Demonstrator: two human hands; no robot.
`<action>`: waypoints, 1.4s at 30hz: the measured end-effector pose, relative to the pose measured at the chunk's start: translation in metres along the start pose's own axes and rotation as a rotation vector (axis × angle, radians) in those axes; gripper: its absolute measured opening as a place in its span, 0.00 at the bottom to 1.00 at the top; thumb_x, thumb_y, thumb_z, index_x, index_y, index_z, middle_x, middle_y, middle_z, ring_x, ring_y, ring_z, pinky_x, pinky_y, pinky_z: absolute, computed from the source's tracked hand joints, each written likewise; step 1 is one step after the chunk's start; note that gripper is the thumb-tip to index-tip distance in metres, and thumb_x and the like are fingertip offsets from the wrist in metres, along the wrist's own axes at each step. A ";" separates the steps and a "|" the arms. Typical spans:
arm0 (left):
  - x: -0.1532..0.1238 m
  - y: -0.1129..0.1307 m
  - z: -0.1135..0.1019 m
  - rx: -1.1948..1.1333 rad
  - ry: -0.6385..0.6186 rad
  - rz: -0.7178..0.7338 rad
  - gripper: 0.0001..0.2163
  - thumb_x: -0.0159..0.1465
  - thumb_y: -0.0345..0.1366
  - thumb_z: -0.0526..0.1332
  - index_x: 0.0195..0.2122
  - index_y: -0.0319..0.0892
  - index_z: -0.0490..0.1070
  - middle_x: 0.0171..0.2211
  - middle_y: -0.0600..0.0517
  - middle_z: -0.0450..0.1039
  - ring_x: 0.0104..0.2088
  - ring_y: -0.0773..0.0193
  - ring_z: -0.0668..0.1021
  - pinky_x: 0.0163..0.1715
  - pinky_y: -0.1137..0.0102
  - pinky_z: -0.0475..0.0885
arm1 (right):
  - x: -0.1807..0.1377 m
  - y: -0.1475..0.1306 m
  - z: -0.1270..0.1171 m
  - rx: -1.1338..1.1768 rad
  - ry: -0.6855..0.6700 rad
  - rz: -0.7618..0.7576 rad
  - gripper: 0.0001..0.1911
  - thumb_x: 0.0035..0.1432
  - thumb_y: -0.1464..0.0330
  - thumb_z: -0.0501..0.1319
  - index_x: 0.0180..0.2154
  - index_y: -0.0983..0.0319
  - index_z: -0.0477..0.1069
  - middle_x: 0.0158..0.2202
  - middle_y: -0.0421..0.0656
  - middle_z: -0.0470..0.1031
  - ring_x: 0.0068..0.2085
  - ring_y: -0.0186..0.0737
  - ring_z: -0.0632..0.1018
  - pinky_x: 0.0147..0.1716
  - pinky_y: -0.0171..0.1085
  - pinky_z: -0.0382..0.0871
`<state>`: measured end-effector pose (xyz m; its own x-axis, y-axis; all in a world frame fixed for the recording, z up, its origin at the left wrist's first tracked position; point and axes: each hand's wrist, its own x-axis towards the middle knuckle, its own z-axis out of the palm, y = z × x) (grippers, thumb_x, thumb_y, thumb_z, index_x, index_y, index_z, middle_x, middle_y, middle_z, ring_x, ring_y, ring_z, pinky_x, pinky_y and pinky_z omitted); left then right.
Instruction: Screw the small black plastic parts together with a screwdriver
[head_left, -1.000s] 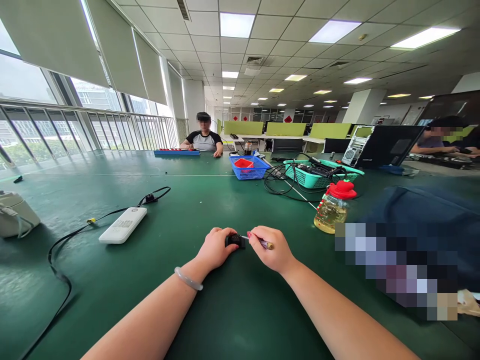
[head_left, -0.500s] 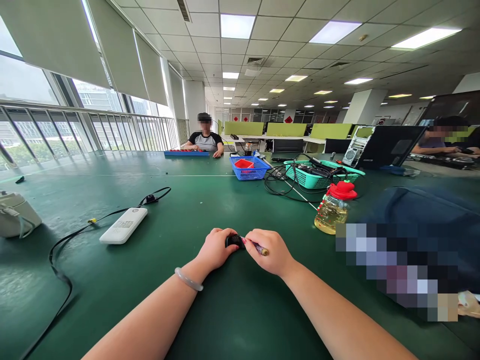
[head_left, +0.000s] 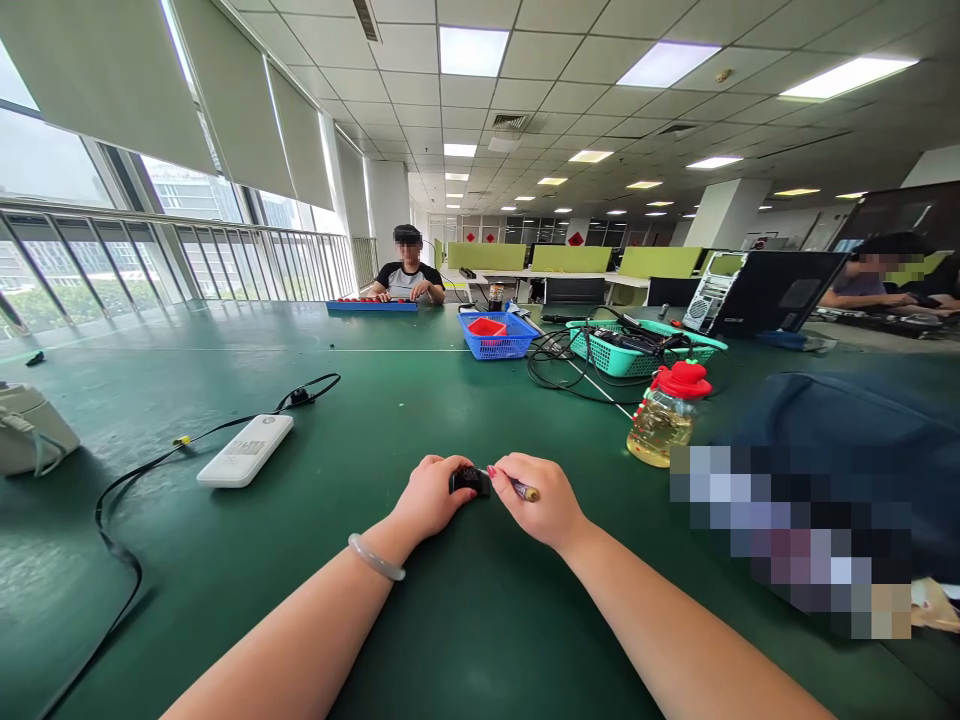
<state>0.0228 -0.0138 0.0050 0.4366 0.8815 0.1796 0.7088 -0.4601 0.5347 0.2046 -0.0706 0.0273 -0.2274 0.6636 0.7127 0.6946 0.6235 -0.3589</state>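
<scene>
My left hand [head_left: 431, 497] is curled round a small black object [head_left: 470, 481] and holds it down on the green table [head_left: 390, 400]. My right hand [head_left: 541, 500] is closed in a pinch on a thin pen-like tool [head_left: 520, 490] with a brownish end, its tip against the black object. The two hands nearly touch at the table's near middle. A pale bangle [head_left: 376, 558] sits on my left wrist.
A white flat device [head_left: 246, 451] with a black cable [head_left: 142, 463] lies to the left. A bottle with a red cap [head_left: 666, 415] stands to the right, beside a dark blue bag [head_left: 840, 440]. Further back are a blue basket [head_left: 496, 335], a teal basket of cables [head_left: 637, 350], and seated people.
My right hand has shifted slightly, so the tool's brown end points a little differently. My left hand and the black object stay in place.
</scene>
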 end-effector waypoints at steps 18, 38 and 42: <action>-0.001 0.002 -0.002 0.021 -0.019 0.009 0.17 0.59 0.37 0.62 0.51 0.49 0.74 0.45 0.49 0.77 0.52 0.54 0.72 0.55 0.61 0.67 | 0.002 0.002 -0.004 0.244 0.051 0.210 0.23 0.66 0.60 0.51 0.20 0.60 0.63 0.17 0.35 0.57 0.20 0.32 0.62 0.22 0.33 0.56; 0.001 -0.001 0.003 0.005 0.008 -0.014 0.20 0.58 0.34 0.62 0.53 0.47 0.72 0.47 0.49 0.77 0.54 0.54 0.71 0.56 0.61 0.66 | -0.002 -0.006 0.002 -0.128 -0.141 -0.343 0.17 0.64 0.68 0.53 0.22 0.60 0.66 0.20 0.37 0.64 0.22 0.32 0.63 0.24 0.34 0.52; 0.000 0.001 0.001 0.007 -0.003 -0.017 0.18 0.58 0.34 0.62 0.50 0.47 0.74 0.46 0.49 0.77 0.53 0.54 0.71 0.55 0.61 0.67 | -0.002 -0.006 0.003 -0.162 -0.121 -0.406 0.17 0.64 0.68 0.54 0.22 0.61 0.68 0.19 0.37 0.64 0.21 0.32 0.62 0.24 0.35 0.51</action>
<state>0.0242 -0.0148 0.0045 0.4259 0.8890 0.1680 0.7201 -0.4455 0.5320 0.1985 -0.0749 0.0263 -0.5745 0.4284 0.6974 0.6288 0.7765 0.0409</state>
